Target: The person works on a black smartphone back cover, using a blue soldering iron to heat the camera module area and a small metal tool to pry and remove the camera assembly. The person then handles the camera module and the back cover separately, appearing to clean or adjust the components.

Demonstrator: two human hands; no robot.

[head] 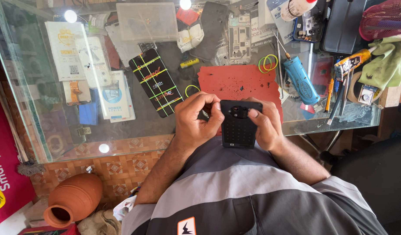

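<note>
A black phone [239,126] with its back facing up and a dotted rear cover is held over the near edge of a red work mat [235,80]. My right hand [266,124] grips its right side, thumb resting near the camera area at the top. My left hand [198,117] holds the left side, with fingers curled at the phone's top left corner.
A glass counter [43,130] carries a black striped box [157,82], white boxes, a blue tool [300,79], screwdrivers, green rubber bands [267,63], a green cloth [385,61] and a pink basket [383,17]. A clay pot [74,198] stands on the tiled floor.
</note>
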